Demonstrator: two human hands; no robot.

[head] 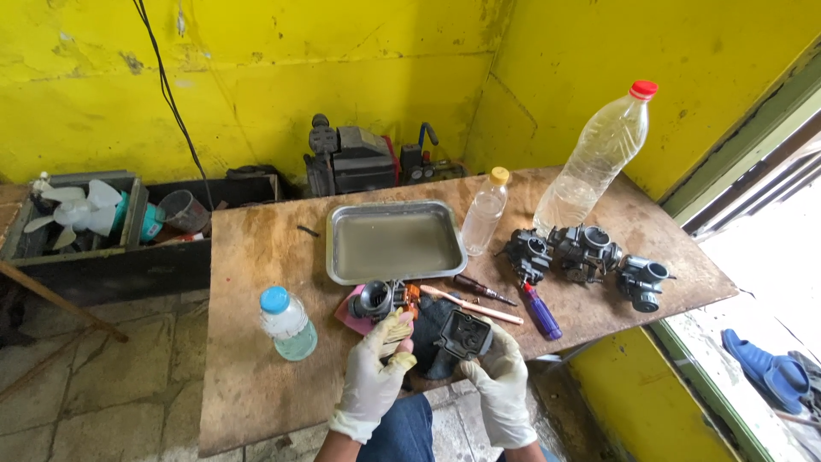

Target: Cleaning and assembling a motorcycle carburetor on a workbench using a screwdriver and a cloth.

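Note:
My left hand (374, 374), in a white glove, is raised over the near edge of the wooden board (256, 359), fingertips by a dark carburetor (376, 300) lying on a pink cloth (345, 309). My right hand (502, 379), also gloved, grips a dark square carburetor part (463, 333) from below. A screwdriver with a dark handle (481, 289), a thin wooden stick (475, 307) and a blue-handled tool (540, 312) lie just beyond my hands.
A metal tray (338, 265) of murky liquid sits mid-board. Three dark carburetors (586, 253) lie to the right, behind them a large clear bottle with a red cap (599, 154) and a small yellow-capped bottle (485, 211). A blue-capped bottle (286, 324) stands left. Machinery (351, 161) sits against the yellow wall.

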